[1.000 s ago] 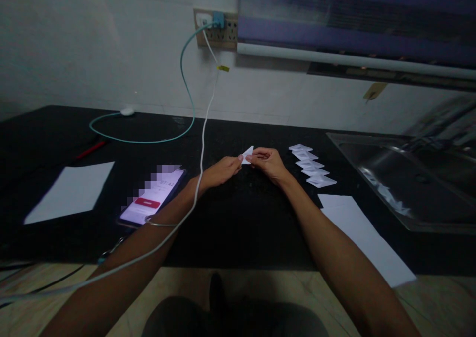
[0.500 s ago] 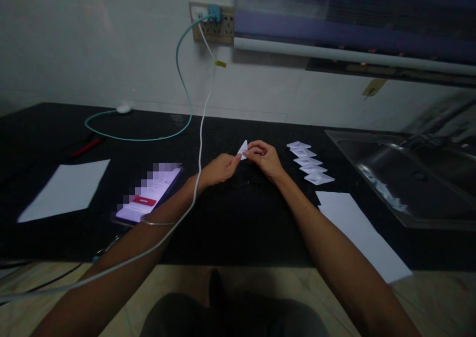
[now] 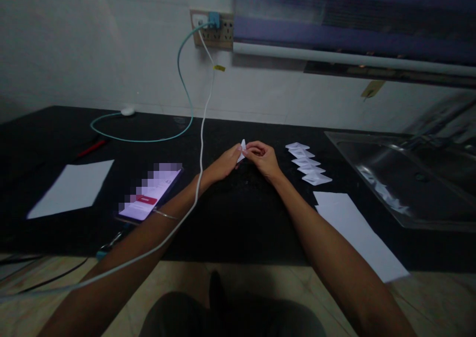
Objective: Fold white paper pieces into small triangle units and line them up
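A small folded piece of white paper [image 3: 242, 146] stands with its pointed tip up between my two hands, above the black counter. My left hand [image 3: 227, 162] pinches its left side, thumb on top. From the right, my right hand [image 3: 263, 158] holds the same paper between thumb and fingers. Parts of the paper are covered by my fingertips. To the right of my right hand, several folded white paper pieces [image 3: 307, 163] lie in an overlapping row. Nearer to my right forearm are white paper sheets [image 3: 357, 233].
At left lie another white sheet [image 3: 74, 188] and a lit phone [image 3: 150, 196]. A white cable [image 3: 202, 139] crosses over my left forearm from the wall socket [image 3: 223, 34]. A teal cable [image 3: 141, 140] loops behind. A metal sink [image 3: 394, 188] is at right.
My left hand has turned slightly around the folded paper, which now looks narrower. My right hand keeps its pinch. The whole view has shifted a little.
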### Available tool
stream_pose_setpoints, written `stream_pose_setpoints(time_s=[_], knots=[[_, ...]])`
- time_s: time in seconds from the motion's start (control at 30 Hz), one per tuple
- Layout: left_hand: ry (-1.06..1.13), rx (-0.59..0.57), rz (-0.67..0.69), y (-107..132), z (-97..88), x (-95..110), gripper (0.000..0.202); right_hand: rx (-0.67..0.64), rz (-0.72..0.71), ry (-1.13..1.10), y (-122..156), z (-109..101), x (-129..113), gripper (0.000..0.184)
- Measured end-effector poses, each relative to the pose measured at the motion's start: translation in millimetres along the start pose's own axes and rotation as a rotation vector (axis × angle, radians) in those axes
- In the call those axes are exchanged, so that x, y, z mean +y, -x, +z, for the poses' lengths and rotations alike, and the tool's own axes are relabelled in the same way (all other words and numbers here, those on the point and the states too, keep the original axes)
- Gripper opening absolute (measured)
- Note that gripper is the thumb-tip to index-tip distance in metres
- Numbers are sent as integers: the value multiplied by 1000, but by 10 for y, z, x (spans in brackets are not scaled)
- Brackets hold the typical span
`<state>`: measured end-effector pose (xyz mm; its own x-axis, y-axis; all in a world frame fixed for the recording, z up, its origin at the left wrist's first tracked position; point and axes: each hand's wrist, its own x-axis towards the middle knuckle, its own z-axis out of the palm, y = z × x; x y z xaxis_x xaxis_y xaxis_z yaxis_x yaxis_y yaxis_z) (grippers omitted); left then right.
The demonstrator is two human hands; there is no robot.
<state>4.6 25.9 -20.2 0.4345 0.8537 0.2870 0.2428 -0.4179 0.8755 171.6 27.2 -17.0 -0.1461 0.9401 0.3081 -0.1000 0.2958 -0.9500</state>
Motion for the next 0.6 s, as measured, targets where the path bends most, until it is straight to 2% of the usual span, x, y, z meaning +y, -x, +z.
stream_pose_setpoints(time_s=[0.2,0.4,0.6], knots=[[113,-15,26,-140,61,6,47,11,-52,167,-39,-49,86,47],[221,-93,-33,-140,33,-9,43,27,-5,81,-41,-16,129,60],[349,-21,-64,-98,78,44,38,-119,43,-3,44,16,-8,51]])
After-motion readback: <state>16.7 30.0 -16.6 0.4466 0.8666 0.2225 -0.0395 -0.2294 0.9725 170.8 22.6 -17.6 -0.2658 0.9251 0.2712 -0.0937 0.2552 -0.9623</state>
